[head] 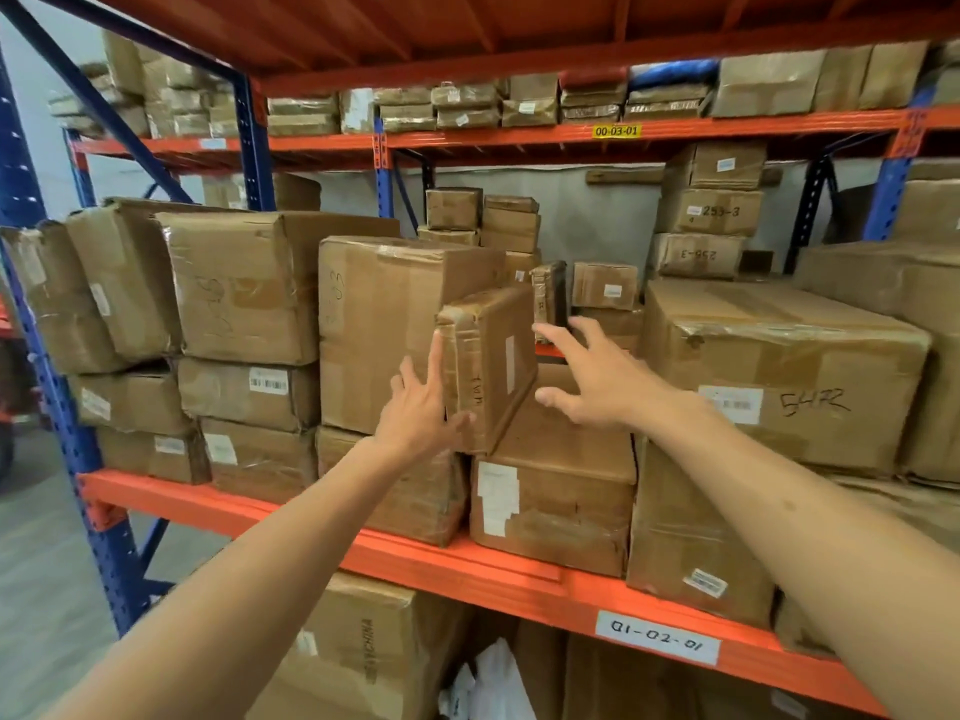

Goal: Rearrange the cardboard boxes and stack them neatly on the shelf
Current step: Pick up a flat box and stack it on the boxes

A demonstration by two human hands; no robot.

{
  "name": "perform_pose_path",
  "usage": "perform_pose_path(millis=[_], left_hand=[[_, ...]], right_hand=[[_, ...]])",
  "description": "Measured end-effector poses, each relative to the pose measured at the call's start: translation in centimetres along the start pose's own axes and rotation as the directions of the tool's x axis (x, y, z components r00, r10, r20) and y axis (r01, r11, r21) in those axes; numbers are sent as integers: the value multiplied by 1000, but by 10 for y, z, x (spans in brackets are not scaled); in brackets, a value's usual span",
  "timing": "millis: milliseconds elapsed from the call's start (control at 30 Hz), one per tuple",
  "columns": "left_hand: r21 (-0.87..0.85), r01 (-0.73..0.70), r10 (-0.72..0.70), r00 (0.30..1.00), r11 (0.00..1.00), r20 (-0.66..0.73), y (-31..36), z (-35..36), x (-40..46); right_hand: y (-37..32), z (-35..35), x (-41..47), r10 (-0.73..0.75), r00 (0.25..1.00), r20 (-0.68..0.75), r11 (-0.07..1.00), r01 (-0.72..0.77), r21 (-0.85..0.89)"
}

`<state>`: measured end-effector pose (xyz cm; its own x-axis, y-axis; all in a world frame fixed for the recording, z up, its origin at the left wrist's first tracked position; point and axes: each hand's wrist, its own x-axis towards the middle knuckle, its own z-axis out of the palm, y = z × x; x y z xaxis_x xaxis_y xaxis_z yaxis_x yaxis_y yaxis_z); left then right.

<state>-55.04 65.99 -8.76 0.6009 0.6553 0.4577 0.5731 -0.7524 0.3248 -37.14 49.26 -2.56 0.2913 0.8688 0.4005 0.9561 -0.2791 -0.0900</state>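
Observation:
A small flat cardboard box stands tilted on edge on top of a lower box in the middle of the orange shelf. My left hand touches its left face, fingers spread and thumb at its lower edge, without closing around it. My right hand hovers open just right of the box, fingers apart and not on it. A large taped box stands directly behind the tilted one. Small boxes sit deeper in the gap.
Stacked boxes fill the shelf's left side, leaning slightly. A wide box marked 5472 sits to the right on a taller box. A blue upright frames the left end. More boxes line the upper shelf and the level below.

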Motion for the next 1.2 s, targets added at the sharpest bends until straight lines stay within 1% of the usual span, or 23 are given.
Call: perform_pose_path(millis=[67,100,167,200,267,300,367,433,500,600,633,700,733,767,800,833,867,900,933,967,1067,1133,1200], left_hand=[[172,-149,161,985,974,-55,-15,-13,25],[256,-219,240,969,942,-56,-21,-21,37],[410,-345,381,925,844,-6,-30,-32,58],[463,-393,429,903,794,29,-32,-36,65],[501,-459,484,871,734,87,-35,-39,79],[508,-478,505,858,717,94,-36,-39,83],[528,-500,560,827,686,55,-39,-36,89],[526,-536,631,776,660,-1,-43,-31,93],[483,-564,671,739,670,-67,-43,-23,95],[343,-547,626,757,764,-187,-34,-12,98],[289,-566,627,752,772,-203,-29,-9,100],[172,-630,653,724,757,-221,-20,-3,101],[104,-646,649,720,756,-244,-16,0,101],[17,-634,613,740,773,-277,-11,3,100],[-88,-592,544,782,801,-303,-5,8,99],[-196,-524,458,837,829,-301,1,14,98],[-283,-455,388,883,844,-264,6,21,97],[-333,-404,354,913,852,-202,11,29,97],[-354,-382,359,924,854,-130,14,37,96],[-358,-386,391,919,850,-62,15,45,94],[-364,-449,501,863,816,59,12,68,84],[-370,-475,532,844,799,66,10,79,74],[-297,-534,571,820,792,47,12,89,67]], right_hand=[[-14,28,16,104,991,89,985,-115,130],[-20,43,21,148,981,126,964,-171,203],[-33,72,26,201,963,178,900,-254,355],[-40,85,27,215,958,191,867,-277,415],[-51,106,31,238,952,194,827,-303,473],[-55,112,34,241,953,183,825,-300,478],[-61,118,41,231,965,122,852,-262,454],[-63,114,49,214,976,44,879,-212,427],[-61,105,56,191,981,-21,879,-161,449],[-49,93,62,176,983,-55,841,-121,528],[-43,89,62,183,982,-41,796,-123,593],[-31,82,58,210,977,24,659,-160,735],[-26,79,54,225,973,57,598,-184,780],[-22,76,49,237,968,85,551,-206,808],[-18,73,45,249,963,105,513,-223,829],[-14,71,41,260,958,119,479,-235,846],[-11,69,38,274,953,131,446,-247,860],[-8,67,34,295,945,139,427,-260,866],[-4,65,31,324,936,136,431,-274,860],[1,63,29,358,926,119,460,-286,841],[18,55,22,424,906,23,620,-309,721],[27,53,16,437,899,-24,676,-311,668],[34,54,13,450,890,-74,710,-307,634]])
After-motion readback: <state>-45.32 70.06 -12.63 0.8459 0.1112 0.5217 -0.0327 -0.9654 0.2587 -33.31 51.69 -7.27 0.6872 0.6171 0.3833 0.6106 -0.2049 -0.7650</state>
